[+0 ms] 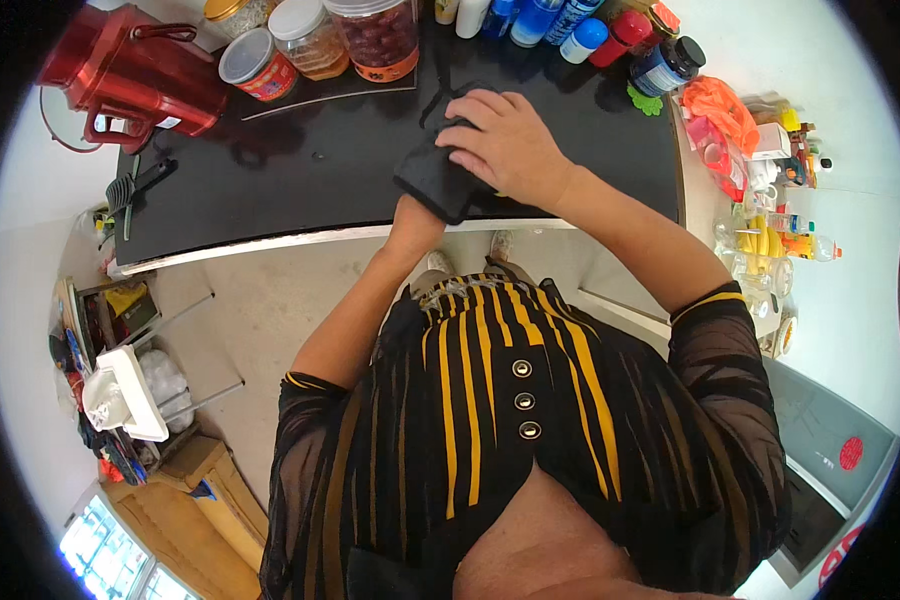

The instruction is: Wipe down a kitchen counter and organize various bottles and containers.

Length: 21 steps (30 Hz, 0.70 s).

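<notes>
Over the near edge of a black tabletop (307, 180), a dark, soft-looking article (435, 176), perhaps cloth or a small pouch, lies between my hands. My left hand (418, 221) is at its lower side, with the fingers hidden under or inside it. From above, my right hand (495, 142) rests on the article with its fingers curled onto the dark material. A thin black strap or cord (436, 105) extends from it on the tabletop beyond my right fingers. Whether my left fingers grip anything cannot be seen.
A red thermos jug (150, 75) and a lidded jar of dark red fruit (375, 37) stand at the back left. Blue bottles (536, 19) line the back edge, with a dark bottle (664, 67) at the right corner. A black-handled brush (139, 184) lies at the left end.
</notes>
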Motion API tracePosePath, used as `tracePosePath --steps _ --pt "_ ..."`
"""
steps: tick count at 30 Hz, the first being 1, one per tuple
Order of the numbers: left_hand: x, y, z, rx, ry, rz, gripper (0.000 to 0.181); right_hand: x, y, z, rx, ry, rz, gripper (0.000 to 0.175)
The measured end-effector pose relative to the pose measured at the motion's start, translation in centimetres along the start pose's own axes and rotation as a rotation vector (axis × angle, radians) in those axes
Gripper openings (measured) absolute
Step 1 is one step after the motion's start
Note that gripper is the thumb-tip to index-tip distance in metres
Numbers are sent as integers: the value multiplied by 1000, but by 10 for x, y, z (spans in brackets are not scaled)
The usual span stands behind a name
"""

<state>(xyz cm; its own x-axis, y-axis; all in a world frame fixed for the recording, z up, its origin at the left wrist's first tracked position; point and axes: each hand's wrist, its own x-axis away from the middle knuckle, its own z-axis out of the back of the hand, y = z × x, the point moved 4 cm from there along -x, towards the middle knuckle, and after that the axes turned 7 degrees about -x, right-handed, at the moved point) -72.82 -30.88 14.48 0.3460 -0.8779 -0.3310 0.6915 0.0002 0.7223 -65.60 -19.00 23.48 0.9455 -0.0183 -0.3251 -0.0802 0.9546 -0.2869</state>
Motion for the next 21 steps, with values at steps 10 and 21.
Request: tracePosePath --steps 10,21 --pt "7 -8 -6 268 -200 485 36 -29 92 2 -718 136 -480 25" --pt "4 -1 2 227 -220 482 40 187 170 -17 242 64 -686 54"
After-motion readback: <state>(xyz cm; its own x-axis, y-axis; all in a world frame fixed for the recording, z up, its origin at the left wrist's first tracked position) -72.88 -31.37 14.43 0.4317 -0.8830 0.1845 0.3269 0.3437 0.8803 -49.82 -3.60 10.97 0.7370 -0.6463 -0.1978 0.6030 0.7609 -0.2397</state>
